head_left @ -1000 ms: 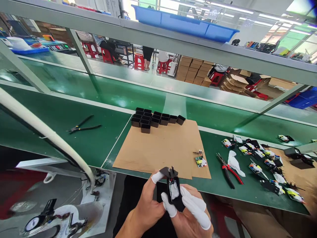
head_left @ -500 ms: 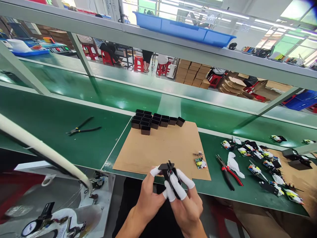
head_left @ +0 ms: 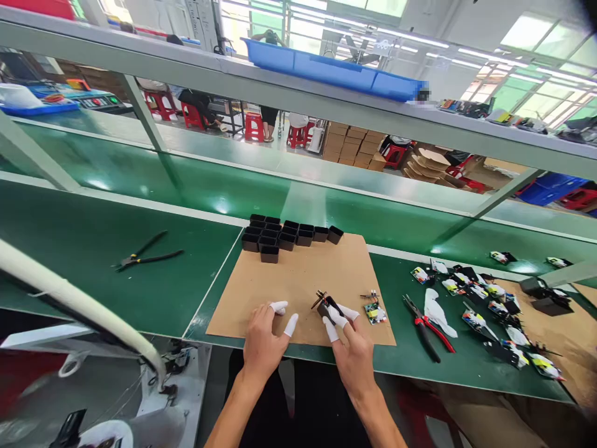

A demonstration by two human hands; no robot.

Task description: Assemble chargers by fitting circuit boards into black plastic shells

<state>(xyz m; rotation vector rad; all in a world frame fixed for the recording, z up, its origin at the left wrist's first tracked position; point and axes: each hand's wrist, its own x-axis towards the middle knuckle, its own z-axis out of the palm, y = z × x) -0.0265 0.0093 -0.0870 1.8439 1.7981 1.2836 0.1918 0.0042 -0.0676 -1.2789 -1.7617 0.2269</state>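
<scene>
My right hand [head_left: 351, 350], with white finger cots on several fingertips, holds a small black plastic plug housing [head_left: 325, 310] with prongs or wires sticking up. The fingers hide much of it. It is low over the front half of a cardboard sheet [head_left: 303, 280]. To the left, my left hand [head_left: 263, 339] holds nothing; its thumb and capped fingers are apart over the sheet's front edge. Just right of the right hand lies a small circuit board [head_left: 374, 313] with yellow and white parts. Black open-topped cases [head_left: 269, 254] stand grouped at the sheet's back edge.
Red-and-black pliers [head_left: 426, 330] lie right of the sheet beside a crumpled white piece [head_left: 438, 311]. Farther right is a cluster of circuit boards with black parts [head_left: 480, 320]. Black-handled cutters [head_left: 148, 252] lie left. A pale hose [head_left: 79, 311] crosses the lower left.
My left hand has let go of the black housing and moved left. My right hand has kept hold of it and lowered it over the cardboard. The view has shifted slightly.
</scene>
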